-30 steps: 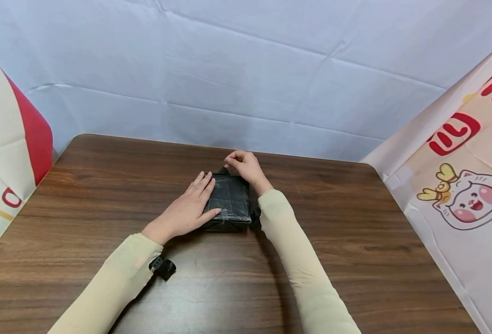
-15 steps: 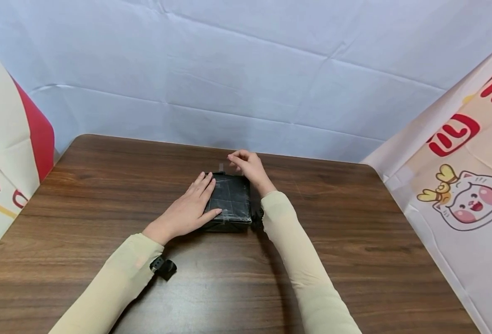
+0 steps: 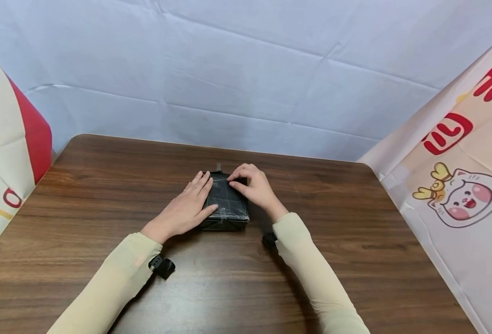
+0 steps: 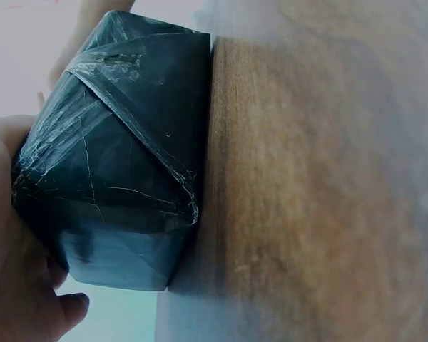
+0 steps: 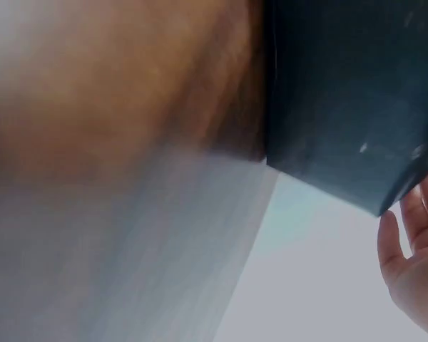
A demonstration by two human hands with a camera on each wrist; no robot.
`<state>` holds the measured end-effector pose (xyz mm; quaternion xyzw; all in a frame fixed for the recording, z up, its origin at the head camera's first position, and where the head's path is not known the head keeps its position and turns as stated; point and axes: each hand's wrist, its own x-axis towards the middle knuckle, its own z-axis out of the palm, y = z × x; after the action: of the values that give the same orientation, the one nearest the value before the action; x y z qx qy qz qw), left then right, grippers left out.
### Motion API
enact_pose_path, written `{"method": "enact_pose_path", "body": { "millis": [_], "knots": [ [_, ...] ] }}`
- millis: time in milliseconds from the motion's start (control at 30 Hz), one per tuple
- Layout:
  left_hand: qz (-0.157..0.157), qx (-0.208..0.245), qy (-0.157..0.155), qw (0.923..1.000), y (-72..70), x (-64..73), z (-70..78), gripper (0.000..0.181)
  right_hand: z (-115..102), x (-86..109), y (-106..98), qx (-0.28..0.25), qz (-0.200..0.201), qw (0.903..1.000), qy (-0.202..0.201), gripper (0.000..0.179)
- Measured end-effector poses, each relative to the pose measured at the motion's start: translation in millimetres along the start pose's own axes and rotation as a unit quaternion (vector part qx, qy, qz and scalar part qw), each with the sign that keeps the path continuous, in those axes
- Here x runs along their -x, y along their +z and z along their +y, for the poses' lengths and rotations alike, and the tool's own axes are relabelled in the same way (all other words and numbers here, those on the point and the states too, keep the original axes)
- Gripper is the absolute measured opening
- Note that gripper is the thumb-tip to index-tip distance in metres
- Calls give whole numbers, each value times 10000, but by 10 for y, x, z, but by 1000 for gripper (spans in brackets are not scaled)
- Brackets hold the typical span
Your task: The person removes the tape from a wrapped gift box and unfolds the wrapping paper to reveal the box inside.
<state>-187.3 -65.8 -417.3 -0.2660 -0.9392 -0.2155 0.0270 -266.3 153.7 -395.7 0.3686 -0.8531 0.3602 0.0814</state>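
Note:
A box [image 3: 229, 197] wrapped in creased black material lies on the table, with shiny clear tape [image 3: 223, 213] across its top near edge. A short strip of translucent tape [image 3: 218, 166] stands up at its far edge. My left hand [image 3: 183, 204] rests on the left part of the box top, fingers straight, thumb toward the near edge. Over the right part of the top, my right hand [image 3: 257, 185] has relaxed, bent fingers whose tips are at the surface, with nothing visible held. The left wrist view shows the folded end of the wrapped box [image 4: 121, 149].
The brown wood-grain table [image 3: 341, 241] reaches back to a pale cloth backdrop [image 3: 229, 93]. Printed banners hang at the sides, the right banner [image 3: 458, 199] carrying a cartoon cat. Each wrist carries a black camera, such as the left wrist camera [image 3: 162, 266].
My right hand has let go of the tape strip behind the box, drawn back from it, and moved nearer onto the right part of the top. My left hand stays in place.

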Motion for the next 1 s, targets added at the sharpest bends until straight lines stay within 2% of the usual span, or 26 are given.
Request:
{"method": "enact_pose_path", "body": {
  "millis": [200, 333, 667, 1000],
  "knots": [
    [15, -179, -50, 9998, -19, 14, 10, 63, -146, 200, 22, 719, -248, 9956, -552, 9],
    [9, -285, -120, 9995, -13, 15, 12, 65, -226, 278, 41, 489, -341, 9961, -647, 10],
    [-20, -259, -220, 9994, -7, 8, 9, 68, -306, 349, 61, -21, -438, 9982, -417, 11],
    [-50, -299, -178, 9994, -16, -6, 33, 67, -370, 367, 82, 96, -356, 9991, -185, 4]
  ]
}}
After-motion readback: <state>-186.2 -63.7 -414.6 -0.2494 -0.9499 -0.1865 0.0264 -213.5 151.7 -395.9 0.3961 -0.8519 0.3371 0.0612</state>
